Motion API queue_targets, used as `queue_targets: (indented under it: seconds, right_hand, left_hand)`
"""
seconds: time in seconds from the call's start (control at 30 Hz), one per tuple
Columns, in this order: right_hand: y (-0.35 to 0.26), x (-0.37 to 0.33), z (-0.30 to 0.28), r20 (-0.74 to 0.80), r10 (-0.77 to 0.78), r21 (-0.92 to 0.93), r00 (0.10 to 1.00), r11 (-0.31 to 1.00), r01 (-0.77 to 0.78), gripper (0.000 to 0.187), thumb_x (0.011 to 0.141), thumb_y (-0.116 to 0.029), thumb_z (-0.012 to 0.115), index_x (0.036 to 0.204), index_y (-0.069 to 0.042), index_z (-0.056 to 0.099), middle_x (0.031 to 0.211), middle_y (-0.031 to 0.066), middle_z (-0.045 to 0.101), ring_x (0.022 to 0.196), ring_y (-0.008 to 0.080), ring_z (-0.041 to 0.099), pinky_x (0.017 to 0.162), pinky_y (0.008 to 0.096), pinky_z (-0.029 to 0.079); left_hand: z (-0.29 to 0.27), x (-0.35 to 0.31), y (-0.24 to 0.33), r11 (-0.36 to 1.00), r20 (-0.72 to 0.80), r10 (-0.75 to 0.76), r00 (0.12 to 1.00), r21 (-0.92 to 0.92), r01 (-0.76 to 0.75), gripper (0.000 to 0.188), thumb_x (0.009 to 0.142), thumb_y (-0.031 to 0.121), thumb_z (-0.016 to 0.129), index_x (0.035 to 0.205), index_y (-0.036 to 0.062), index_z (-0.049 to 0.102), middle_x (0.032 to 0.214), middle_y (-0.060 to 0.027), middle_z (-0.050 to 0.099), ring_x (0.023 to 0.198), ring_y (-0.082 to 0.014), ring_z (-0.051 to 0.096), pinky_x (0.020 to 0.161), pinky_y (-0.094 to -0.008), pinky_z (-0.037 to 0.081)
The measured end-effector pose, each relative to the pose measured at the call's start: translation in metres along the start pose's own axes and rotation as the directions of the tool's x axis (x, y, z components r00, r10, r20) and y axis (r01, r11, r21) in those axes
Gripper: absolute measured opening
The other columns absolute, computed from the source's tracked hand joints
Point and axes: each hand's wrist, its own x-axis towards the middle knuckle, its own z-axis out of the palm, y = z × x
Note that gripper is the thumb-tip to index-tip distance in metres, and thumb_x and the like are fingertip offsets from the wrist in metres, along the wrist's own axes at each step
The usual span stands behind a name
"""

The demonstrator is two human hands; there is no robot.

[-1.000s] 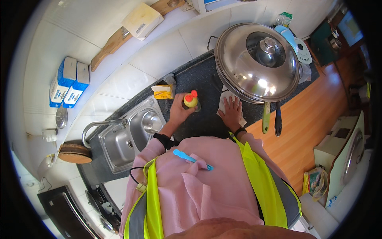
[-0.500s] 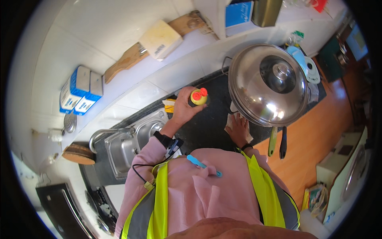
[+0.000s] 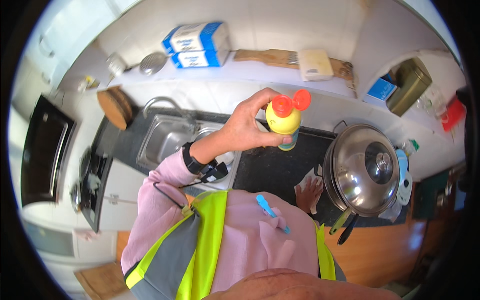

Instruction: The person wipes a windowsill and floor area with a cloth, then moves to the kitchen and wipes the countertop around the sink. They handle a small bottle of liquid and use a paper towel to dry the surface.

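Note:
A yellow squeeze bottle (image 3: 283, 122) is gripped in my left hand (image 3: 245, 123), its red flip cap (image 3: 301, 100) standing open on top. The bottle is held up in front of the wall, over the dark counter (image 3: 267, 172). My right hand (image 3: 309, 194) lies with fingers spread on a white tissue or cloth (image 3: 306, 180) on that counter. Just right of it, a large steel pan (image 3: 345, 172) sits under a domed lid with a round glass window.
A steel sink with a faucet (image 3: 162, 101) is on the left. Above, a shelf bears blue-and-white boxes (image 3: 197, 45), a wooden board (image 3: 265, 56) and a pale block-shaped package (image 3: 316, 65). Green and black handles (image 3: 341, 221) stick out past the counter's front edge.
The view has swung left. My left hand has raised the bottle, which now looks larger and shows more of its side. My right hand stays on the tissue or cloth.

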Motion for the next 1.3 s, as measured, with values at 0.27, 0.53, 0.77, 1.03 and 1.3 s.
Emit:
queue_targets:
  seconds: [0.27, 0.53, 0.77, 1.03, 1.3]
  right_hand:
    - [0.006, 0.008, 0.009, 0.102, 0.019, -0.079, 0.995, 0.997, -0.011, 0.07, 0.099, -0.057, 0.041, 0.155, -0.016, 0.031, 0.162, 0.0163, 0.022, 0.148, 0.0392, 0.02, 0.119, 0.0563, 0.017]
    - [0.003, 0.006, 0.0, 0.177, 0.04, -0.12, 0.983, 0.993, -0.018, 0.067, 0.102, -0.056, 0.034, 0.156, -0.016, 0.028, 0.162, 0.0155, 0.02, 0.15, 0.0375, 0.014, 0.12, 0.054, 0.014]
    - [-0.007, -0.023, -0.007, 0.193, 0.12, -0.118, 0.974, 0.988, -0.098, 0.066, 0.103, -0.055, 0.033, 0.156, -0.016, 0.027, 0.162, 0.0159, 0.02, 0.151, 0.0383, 0.012, 0.12, 0.0555, 0.013]
    - [-0.044, -0.084, -0.003, 0.096, 0.221, -0.236, 0.97, 0.952, -0.194, 0.058, 0.105, -0.047, 0.034, 0.154, -0.016, 0.031, 0.162, 0.0151, 0.024, 0.149, 0.0393, 0.018, 0.117, 0.056, 0.024]
    - [-0.122, -0.112, 0.02, 0.111, 0.373, -0.189, 0.921, 0.918, -0.349, 0.055, 0.104, -0.043, 0.038, 0.153, -0.017, 0.035, 0.161, 0.0156, 0.027, 0.149, 0.0406, 0.019, 0.115, 0.0585, 0.025]
  left_hand:
    - [-0.049, -0.091, 0.014, 0.938, -0.247, -0.347, 0.905, -0.106, 0.331, 0.066, 0.072, 0.018, 0.088, 0.128, 0.0043, 0.055, 0.111, -0.0053, 0.065, 0.104, -0.015, 0.061, 0.095, -0.0322, 0.048]
    - [-0.131, -0.186, 0.001, 0.88, -0.524, -0.431, 0.735, -0.063, 0.471, 0.064, 0.076, 0.019, 0.085, 0.129, 0.0028, 0.054, 0.109, -0.0076, 0.066, 0.099, -0.0177, 0.064, 0.089, -0.0318, 0.052]
    - [-0.232, -0.237, -0.015, 0.799, -0.729, -0.365, 0.579, 0.074, 0.597, 0.051, 0.078, 0.024, 0.084, 0.117, 0.0021, 0.059, 0.102, -0.0066, 0.066, 0.092, -0.014, 0.062, 0.081, -0.029, 0.05]
    - [-0.386, -0.269, -0.068, 0.799, -0.891, -0.212, 0.402, 0.079, 0.597, 0.048, 0.077, 0.025, 0.086, 0.111, 0.0019, 0.062, 0.096, -0.006, 0.068, 0.08, -0.0137, 0.063, 0.069, -0.0269, 0.049]
    - [-0.576, -0.243, -0.127, 0.72, -0.907, -0.014, 0.422, 0.283, 0.634, 0.06, 0.074, 0.041, 0.084, 0.114, 0.0009, 0.063, 0.095, -0.0065, 0.068, 0.08, -0.013, 0.063, 0.068, -0.0272, 0.05]
